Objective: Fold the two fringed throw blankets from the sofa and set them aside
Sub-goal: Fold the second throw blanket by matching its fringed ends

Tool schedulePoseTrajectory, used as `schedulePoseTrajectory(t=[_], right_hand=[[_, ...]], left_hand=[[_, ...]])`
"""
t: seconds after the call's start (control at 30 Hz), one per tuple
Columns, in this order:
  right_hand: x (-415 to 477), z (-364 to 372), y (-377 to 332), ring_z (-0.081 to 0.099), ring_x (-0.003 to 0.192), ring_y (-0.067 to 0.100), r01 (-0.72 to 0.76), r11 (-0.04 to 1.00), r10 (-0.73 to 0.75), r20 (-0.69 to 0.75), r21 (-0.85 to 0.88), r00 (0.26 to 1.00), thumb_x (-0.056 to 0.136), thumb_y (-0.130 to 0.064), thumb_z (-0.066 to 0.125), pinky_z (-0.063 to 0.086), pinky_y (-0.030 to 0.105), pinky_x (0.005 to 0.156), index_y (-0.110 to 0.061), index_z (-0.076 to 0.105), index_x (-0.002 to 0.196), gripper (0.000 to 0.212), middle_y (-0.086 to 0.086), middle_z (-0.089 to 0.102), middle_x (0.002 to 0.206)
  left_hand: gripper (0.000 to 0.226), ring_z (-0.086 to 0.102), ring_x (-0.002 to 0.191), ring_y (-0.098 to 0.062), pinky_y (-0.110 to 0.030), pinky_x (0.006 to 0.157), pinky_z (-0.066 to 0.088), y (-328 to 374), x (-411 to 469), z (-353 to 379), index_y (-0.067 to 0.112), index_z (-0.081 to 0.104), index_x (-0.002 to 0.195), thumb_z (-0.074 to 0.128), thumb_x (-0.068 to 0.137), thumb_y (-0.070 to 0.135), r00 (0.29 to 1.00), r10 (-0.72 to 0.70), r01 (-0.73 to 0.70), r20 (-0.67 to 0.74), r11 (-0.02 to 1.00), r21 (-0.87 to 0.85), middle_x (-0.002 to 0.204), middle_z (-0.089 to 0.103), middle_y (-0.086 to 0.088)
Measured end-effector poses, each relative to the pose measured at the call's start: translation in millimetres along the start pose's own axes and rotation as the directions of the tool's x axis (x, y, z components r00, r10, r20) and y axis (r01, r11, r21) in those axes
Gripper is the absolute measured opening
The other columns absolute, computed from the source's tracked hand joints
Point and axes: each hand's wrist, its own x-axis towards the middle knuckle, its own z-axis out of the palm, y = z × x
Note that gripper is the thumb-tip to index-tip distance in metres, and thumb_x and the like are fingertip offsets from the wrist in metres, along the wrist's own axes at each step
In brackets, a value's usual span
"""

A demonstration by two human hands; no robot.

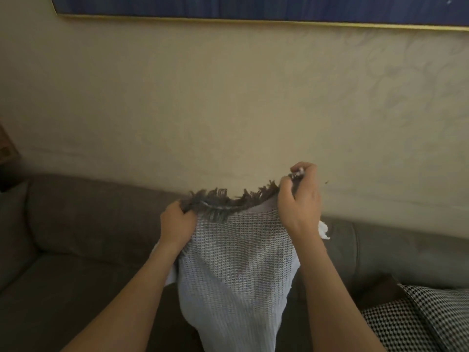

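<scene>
The lower end of our pale grey waffle-weave throw blanket (236, 262) runs off the bottom edge, and our fingertips are buried in its dark grey fringe (220, 201). We hold it above the brown sofa (76, 224), with our left hand (177, 222) and right hand (299, 199) each clenched on the fringed top edge. It hangs bunched and narrow. At the right, black-and-white houndstooth fabric (418, 321) is cut off.
</scene>
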Motion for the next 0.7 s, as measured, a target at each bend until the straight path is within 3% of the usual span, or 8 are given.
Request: schedulePoseTrajectory(t=[0.03,0.13,0.27,0.37,0.43,0.53,0.6,0.7], right_hand=[[0,1,4,0.056,0.095,0.016,0.023,0.996,-0.019,0.055,-0.082,0.998,0.097,-0.05,0.053,0.052,0.043,0.081,-0.041,0.051,0.109,0.015,-0.002,0.061,0.104],[0,1,13,0.05,0.11,0.011,0.065,0.975,-0.011,0.247,-0.211,0.969,0.072,-0.091,0.061,0.053,0.035,0.086,-0.047,0.061,0.112,0.059,-0.002,0.051,0.12],[-7,1,33,0.037,0.123,0.029,0.216,0.915,-0.051,0.434,-0.34,0.899,0.049,-0.107,0.055,0.044,0.045,0.107,-0.047,0.065,0.128,0.099,-0.001,0.029,0.122],[-10,2,45,0.027,0.115,0.022,0.261,0.86,0.011,0.528,-0.438,0.849,0.044,-0.11,0.052,0.031,0.042,0.1,-0.047,0.063,0.115,0.095,-0.001,0.029,0.116],[-14,7,54,0.027,0.106,0.022,0.302,0.802,-0.007,0.498,-0.516,0.867,0.052,-0.101,0.064,0.031,0.04,0.094,-0.04,0.06,0.097,0.076,0.001,0.03,0.111],[-14,19,59,0.039,0.1,0.033,0.19,0.797,-0.068,0.226,-0.573,0.972,0.087,-0.048,0.077,0.035,0.044,0.088,-0.015,0.073,0.097,0.035,0.012,0.039,0.111],[-12,23,50,0.04,0.095,0.035,0.125,0.798,-0.091,0.088,-0.59,0.992,0.091,-0.026,0.076,0.026,0.042,0.081,-0.006,0.072,0.088,0.021,0.014,0.043,0.108],[-7,21,31,0.043,0.094,0.035,0.175,0.821,-0.197,0.017,-0.543,0.98,0.084,-0.009,0.075,0.027,0.041,0.079,-0.006,0.067,0.08,0.009,0.016,0.05,0.115]], left_hand=[[0.037,0.051,0.062,-0.023,-0.036,0.057,0.034,5,2,-3,0.018,0.056,0.065,0.068,0.098,0.026,0.999,0.037,-0.036,-0.036,0.999,0.015,0.063,0.057,0.001],[0.03,0.057,0.056,-0.013,-0.029,0.05,0.037,17,5,-7,0.015,0.065,0.066,0.078,0.087,0.032,0.984,0.159,-0.156,-0.08,0.987,0.039,0.06,0.063,0.004],[0.011,0.067,0.072,-0.017,-0.031,0.061,0.048,23,14,-7,0.021,0.08,0.087,0.074,0.088,0.012,0.946,0.301,-0.288,-0.12,0.951,0.116,0.078,0.074,0.004],[0.028,0.068,0.09,-0.024,-0.045,0.082,0.057,29,19,-12,0.021,0.081,0.106,0.071,0.087,0.003,0.921,0.349,-0.322,-0.172,0.932,0.167,0.095,0.074,0.001],[0.035,0.064,0.095,-0.03,-0.049,0.085,0.054,32,20,-16,0.018,0.079,0.111,0.072,0.084,-0.003,0.896,0.404,-0.351,-0.183,0.898,0.264,0.099,0.069,-0.002],[0.039,0.06,0.096,-0.028,-0.045,0.08,0.053,33,19,-23,0.012,0.077,0.116,0.073,0.082,-0.007,0.83,0.548,-0.484,-0.101,0.799,0.357,0.103,0.061,-0.003],[0.044,0.058,0.101,-0.026,-0.042,0.081,0.053,26,19,-27,0.011,0.075,0.123,0.076,0.082,-0.006,0.803,0.596,-0.542,-0.001,0.73,0.416,0.108,0.059,-0.003],[0.061,0.057,0.11,-0.029,-0.042,0.088,0.053,5,25,-31,0.009,0.068,0.136,0.08,0.08,-0.01,0.836,0.545,-0.498,0.059,0.709,0.5,0.118,0.059,-0.008]])
